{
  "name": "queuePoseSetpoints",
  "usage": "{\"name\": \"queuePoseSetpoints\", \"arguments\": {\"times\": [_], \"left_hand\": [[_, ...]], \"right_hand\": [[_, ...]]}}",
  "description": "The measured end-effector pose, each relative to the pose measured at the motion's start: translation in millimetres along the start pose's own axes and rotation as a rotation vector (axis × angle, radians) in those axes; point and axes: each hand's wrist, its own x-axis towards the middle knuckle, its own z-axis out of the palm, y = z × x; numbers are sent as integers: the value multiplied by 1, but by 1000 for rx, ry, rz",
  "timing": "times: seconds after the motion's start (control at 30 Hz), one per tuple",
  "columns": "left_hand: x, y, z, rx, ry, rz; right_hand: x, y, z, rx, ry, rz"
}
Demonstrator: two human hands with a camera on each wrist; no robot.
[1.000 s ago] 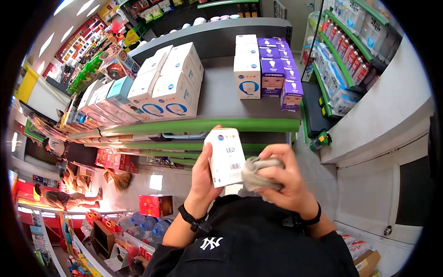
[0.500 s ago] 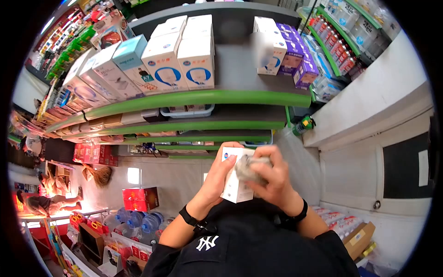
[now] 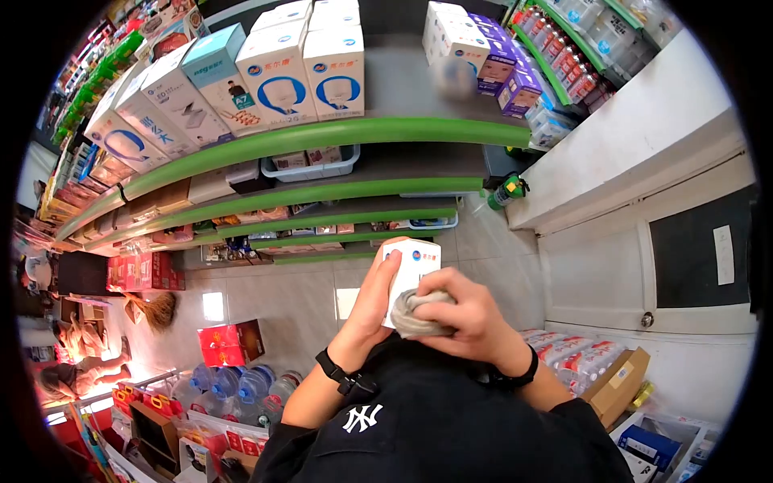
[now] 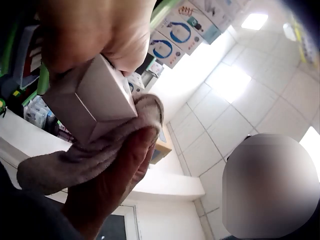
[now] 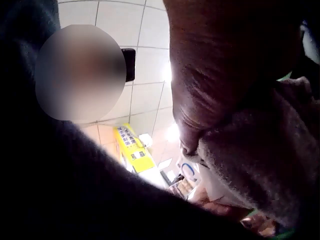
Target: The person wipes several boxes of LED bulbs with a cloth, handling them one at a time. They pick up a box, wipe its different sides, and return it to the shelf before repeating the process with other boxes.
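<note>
Left grip (image 3: pixel 372 302) holds white box (image 3: pixel 411 272) at its left side; right grip (image 3: pixel 471 316) clasps grey cloth (image 3: pixel 419 317) against box's near end, box between both.

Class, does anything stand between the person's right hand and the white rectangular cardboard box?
Yes: a crumpled grey-beige cloth, held in the right hand, lies between hand and white box, over the box's lower part. Nothing visible separates the left hand from the box.
</note>
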Motion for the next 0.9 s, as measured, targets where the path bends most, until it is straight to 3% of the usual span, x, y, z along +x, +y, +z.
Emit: {"name": "queuePoseSetpoints", "arguments": {"times": [0.17, 0.27, 0.4, 0.53, 0.6, 0.67, 0.73, 0.83, 0.9], "left_hand": [[4, -9, 25, 258, -151, 95], [20, -26, 35, 204, -292, 84], [32, -30, 69, 92, -280, 42], [55, -48, 93, -148, -177, 113], [59, -49, 107, -43, -103, 174], [72, -60, 124, -48, 36, 261], [79, -70, 137, -126, 19, 251], [91, -85, 141, -132, -52, 171], [89, -95, 153, -35, 48, 158]], "right_hand": [[-3, 22, -21, -166, 342, 11], [-12, 45, -48, -128, 507, 123], [-36, 73, -88, -32, 635, 109], [-57, 91, -119, 146, 540, 105], [-68, 100, -129, 227, 432, 61], [-74, 105, -139, 240, 301, -38], [-77, 106, -150, 197, 152, -136], [-82, 110, -151, 133, 132, -194], [-86, 116, -154, 114, 187, -215]]}}
